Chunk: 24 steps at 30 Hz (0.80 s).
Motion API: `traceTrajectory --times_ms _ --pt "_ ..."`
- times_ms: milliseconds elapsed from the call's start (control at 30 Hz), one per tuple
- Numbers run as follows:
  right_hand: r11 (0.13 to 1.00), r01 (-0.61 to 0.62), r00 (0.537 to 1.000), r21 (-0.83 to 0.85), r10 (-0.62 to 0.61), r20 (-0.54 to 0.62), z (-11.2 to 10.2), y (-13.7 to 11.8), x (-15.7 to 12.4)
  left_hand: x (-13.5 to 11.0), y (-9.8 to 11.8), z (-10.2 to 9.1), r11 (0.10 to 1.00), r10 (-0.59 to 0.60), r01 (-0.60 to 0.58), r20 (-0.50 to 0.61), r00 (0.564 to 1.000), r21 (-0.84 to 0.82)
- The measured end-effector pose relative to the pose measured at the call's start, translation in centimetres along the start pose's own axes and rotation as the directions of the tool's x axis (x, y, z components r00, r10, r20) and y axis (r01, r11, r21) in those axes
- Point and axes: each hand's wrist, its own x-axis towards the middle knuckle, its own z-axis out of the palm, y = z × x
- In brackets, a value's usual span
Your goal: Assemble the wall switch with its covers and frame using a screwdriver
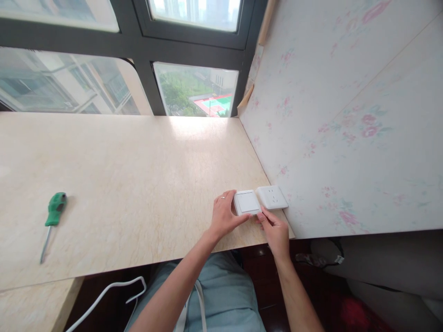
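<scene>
A square white wall switch [248, 201] is between my two hands, just above or on the marble-look sill near its right end. My left hand [224, 214] grips its left side, fingers along the far edge and thumb on the near edge. At the switch's near right corner, my right hand [275, 229] pinches with thumb and forefinger. Right beside it, against the wall, a white power socket [272, 197] lies face up with its slots showing. Far to the left rests a screwdriver [55, 212] with a green handle, its shaft pointing toward me.
The sill [121, 184] runs along a dark-framed window [194, 50]. On the right rises a wall [328, 115] with floral paper, peeling near the window. A white bent tube or cable [114, 287] hangs below the sill's front edge.
</scene>
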Motion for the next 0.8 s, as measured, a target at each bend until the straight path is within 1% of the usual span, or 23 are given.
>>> traceTrajectory --times_ms 100,200,300,367,500,633,800 --pt "0.998 -0.003 0.998 -0.061 -0.001 -0.058 0.3 -0.1 -0.5 0.4 0.1 0.3 1.0 0.007 -0.007 0.021 1.0 0.026" --pt "0.992 0.056 0.985 -0.113 -0.074 -0.158 0.7 0.2 -1.5 0.6 0.1 0.5 0.998 0.017 -0.019 0.031 0.999 0.056" --pt "0.984 0.133 0.955 -0.116 -0.158 -0.249 1.1 0.6 -2.4 0.6 0.0 0.6 0.997 0.015 -0.018 0.031 0.999 0.081" --pt "0.985 0.146 0.953 -0.088 -0.164 -0.253 1.1 0.7 -2.5 0.6 0.1 0.7 0.996 0.013 -0.016 0.036 0.999 0.087" --pt "0.997 0.056 0.974 0.05 -0.043 -0.222 0.7 0.5 -1.8 0.5 0.0 0.7 0.996 0.019 -0.021 0.025 1.0 0.082" --pt "0.993 0.033 0.965 0.115 -0.002 -0.261 0.1 0.3 -1.1 0.2 0.0 0.7 0.996 0.034 -0.034 0.004 0.999 0.081" --pt "0.989 -0.004 0.983 0.145 0.031 -0.18 0.1 0.4 -0.9 0.2 0.3 0.9 0.992 0.059 -0.06 0.01 0.998 0.11"
